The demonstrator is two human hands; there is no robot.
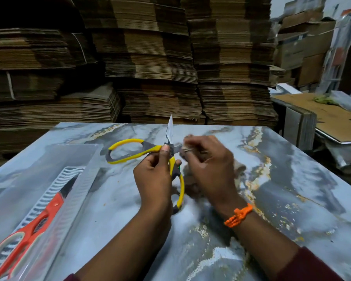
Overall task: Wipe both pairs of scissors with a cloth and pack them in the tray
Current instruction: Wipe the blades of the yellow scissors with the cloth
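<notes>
My left hand [153,175] grips the yellow-and-grey scissors [130,152] near the pivot, holding them above the marble-patterned table [272,199] with the blades spread apart. One blade [170,128] points up and away. My right hand [209,169], blurred, holds a brownish cloth [190,183] pressed around the other blade, which is hidden by it. The orange scissors [39,218] lie shut in the clear plastic tray [55,157] at the left, tips pointing away.
Tall stacks of flattened cardboard [150,67] rise right behind the table's far edge. To the right stands a lower surface with cardboard sheets [322,116] and plastic bags. The tray has a white ribbed insert [57,183].
</notes>
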